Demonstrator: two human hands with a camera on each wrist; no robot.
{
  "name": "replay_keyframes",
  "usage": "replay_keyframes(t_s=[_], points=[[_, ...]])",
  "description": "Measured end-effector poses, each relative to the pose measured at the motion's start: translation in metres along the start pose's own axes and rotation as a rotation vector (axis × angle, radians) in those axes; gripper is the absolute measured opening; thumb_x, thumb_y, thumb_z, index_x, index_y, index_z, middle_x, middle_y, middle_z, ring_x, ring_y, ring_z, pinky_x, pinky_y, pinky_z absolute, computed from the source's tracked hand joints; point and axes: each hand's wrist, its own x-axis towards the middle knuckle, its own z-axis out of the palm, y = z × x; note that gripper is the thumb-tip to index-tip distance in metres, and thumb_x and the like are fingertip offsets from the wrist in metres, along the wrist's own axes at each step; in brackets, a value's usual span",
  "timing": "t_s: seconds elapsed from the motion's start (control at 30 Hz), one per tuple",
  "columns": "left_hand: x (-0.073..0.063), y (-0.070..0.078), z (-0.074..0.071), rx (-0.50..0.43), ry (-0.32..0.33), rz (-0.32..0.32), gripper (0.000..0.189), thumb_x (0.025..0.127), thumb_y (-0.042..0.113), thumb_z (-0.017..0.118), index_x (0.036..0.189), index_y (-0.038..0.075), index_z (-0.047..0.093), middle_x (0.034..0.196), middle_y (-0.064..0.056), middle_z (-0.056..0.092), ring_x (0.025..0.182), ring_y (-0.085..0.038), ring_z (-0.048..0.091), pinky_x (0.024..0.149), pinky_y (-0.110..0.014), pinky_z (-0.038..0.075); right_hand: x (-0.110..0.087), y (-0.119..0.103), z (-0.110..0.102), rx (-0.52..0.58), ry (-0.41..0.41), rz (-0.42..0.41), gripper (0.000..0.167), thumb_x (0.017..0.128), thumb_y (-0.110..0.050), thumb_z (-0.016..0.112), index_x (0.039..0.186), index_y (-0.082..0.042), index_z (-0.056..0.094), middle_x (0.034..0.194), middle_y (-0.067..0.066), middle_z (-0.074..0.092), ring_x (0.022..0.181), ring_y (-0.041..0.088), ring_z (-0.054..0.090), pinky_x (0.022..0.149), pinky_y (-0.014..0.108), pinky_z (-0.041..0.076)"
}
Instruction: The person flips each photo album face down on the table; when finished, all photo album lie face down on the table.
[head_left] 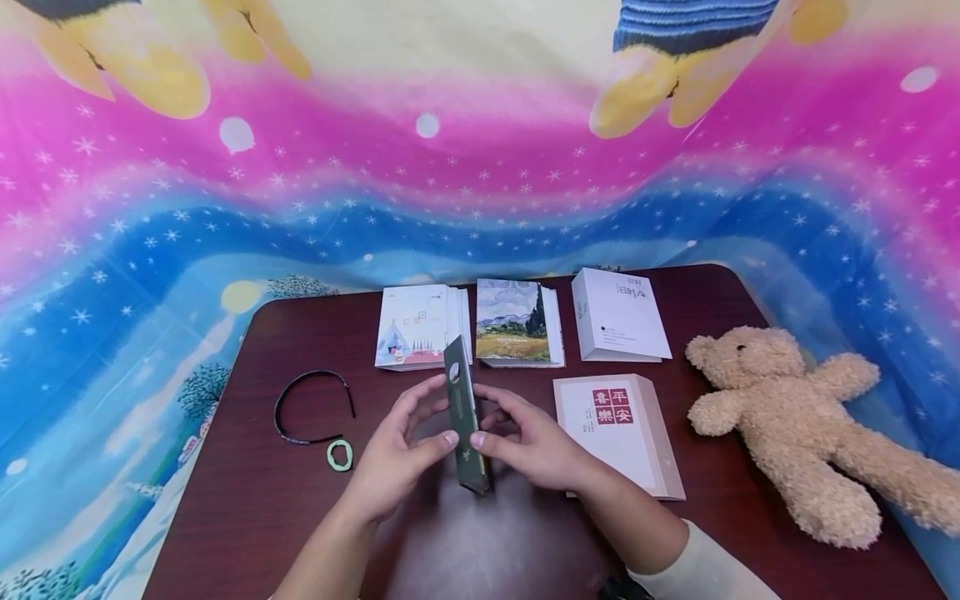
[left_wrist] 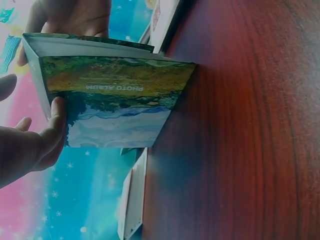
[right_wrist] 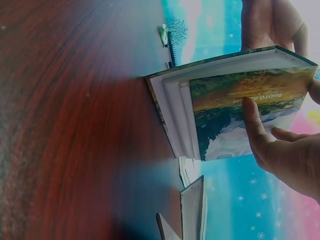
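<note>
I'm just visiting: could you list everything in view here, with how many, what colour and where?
Album: 1, dark green from above, landscape-covered in wrist views, between the hands
Tent book: 1, mostly white, back row, left
Landscape book: 1, multicoloured, back row, middle
White book: 1, white, back row, right
Red-stamp book: 1, white and beige, nearer than white book
Hairband: 1, black, table's left
Ring: 1, pale green, beside hairband
Teddy: 1, tan, table's right
Table: 1, dark red-brown, underneath
Backdrop: 1, mainly pink and blue, behind table
Black object: 1, black, bottom edge, partly seen
Sleeve: 1, pale, right forearm
Left hand: 1, bare, album's left side
Right hand: 1, bare, album's right side
</note>
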Motion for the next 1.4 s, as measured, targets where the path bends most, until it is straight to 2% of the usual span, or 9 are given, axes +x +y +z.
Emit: replay_keyframes(t_s=[0.2,0.37,0.6,0.67,0.8,0.9,1.03,1.13,1.4], points=[[0.004,-0.009,0.001,0.008,0.024,-0.042,0.073,0.093,0.006,0.075,0.156,0.021,0.043,0.157,-0.009,0.045,0.14,-0.031,0.049,0.106,-0.047,0.048,-0.005,0.002,-0.003,0.037,0.011,-0.008,0.065,0.101,-0.022,0.068,0.159,-0.013,0.04,0.128,0.016,0.061,0.114,0.03,0.065,0.094,0.036,0.056],[0.01,-0.019,0.003,0.008,-0.018,-0.063,0.078,0.093,0.006,0.076,0.159,0.018,0.037,0.159,-0.008,0.044,0.14,-0.031,0.05,0.112,-0.057,0.04,-0.009,0.005,-0.006,0.045,0.033,-0.009,0.066,0.101,-0.019,0.068,0.16,-0.012,0.039,0.126,0.016,0.062,0.112,0.031,0.064,0.091,0.032,0.056],[0.016,-0.031,0.006,-0.002,-0.079,-0.124,0.079,0.094,0.017,0.078,0.16,0.022,0.035,0.15,-0.018,0.052,0.141,-0.034,0.048,0.103,-0.047,0.051,-0.015,0.006,-0.013,0.043,0.063,-0.014,0.066,0.1,-0.016,0.067,0.16,-0.013,0.039,0.125,0.018,0.063,0.112,0.03,0.064,0.093,0.031,0.055],[0.018,-0.034,0.007,-0.025,-0.092,-0.144,0.079,0.094,0.019,0.078,0.16,0.024,0.035,0.15,-0.019,0.051,0.142,-0.034,0.047,0.1,-0.045,0.054,-0.017,0.007,-0.015,0.042,0.068,-0.013,0.066,0.1,-0.015,0.067,0.16,-0.013,0.038,0.125,0.018,0.063,0.113,0.03,0.064,0.093,0.031,0.055],[0.021,-0.04,0.009,-0.049,-0.141,-0.139,0.078,0.096,0.02,0.077,0.161,0.021,0.033,0.156,-0.02,0.045,0.147,-0.034,0.041,0.101,-0.045,0.053,-0.019,0.008,-0.02,0.045,0.068,-0.014,0.067,0.101,-0.014,0.067,0.16,-0.012,0.037,0.125,0.019,0.064,0.113,0.03,0.064,0.092,0.03,0.056],[0.024,-0.046,0.011,-0.016,-0.177,-0.137,0.079,0.097,0.023,0.076,0.163,0.022,0.031,0.162,-0.018,0.039,0.151,-0.034,0.034,0.11,-0.05,0.045,-0.022,0.01,-0.026,0.057,0.07,-0.011,0.067,0.101,-0.012,0.066,0.161,-0.011,0.037,0.125,0.021,0.065,0.113,0.032,0.064,0.091,0.03,0.057],[0.025,-0.052,0.014,0.083,-0.204,-0.151,0.084,0.096,0.031,0.077,0.165,0.026,0.029,0.167,-0.016,0.03,0.155,-0.036,0.025,0.12,-0.059,0.027,-0.027,0.013,-0.033,0.069,0.071,0.0,0.067,0.101,-0.009,0.065,0.161,-0.008,0.036,0.13,0.024,0.064,0.117,0.034,0.064,0.09,0.031,0.058],[0.025,-0.055,0.015,0.128,-0.223,-0.163,0.087,0.094,0.032,0.079,0.165,0.026,0.029,0.169,-0.015,0.025,0.155,-0.037,0.02,0.123,-0.058,0.018,-0.03,0.015,-0.037,0.08,0.068,0.015,0.067,0.101,-0.009,0.064,0.161,-0.007,0.034,0.135,0.025,0.061,0.121,0.035,0.063,0.09,0.032,0.058],[0.026,-0.064,0.017,0.11,-0.28,-0.181,0.088,0.094,0.026,0.079,0.166,0.022,0.028,0.173,-0.011,0.012,0.154,-0.039,0.024,0.118,-0.051,0.034,-0.038,0.018,-0.05,0.055,0.089,0.089,0.068,0.1,-0.011,0.066,0.161,-0.01,0.035,0.138,0.02,0.059,0.12,0.032,0.063,0.089,0.034,0.059]])
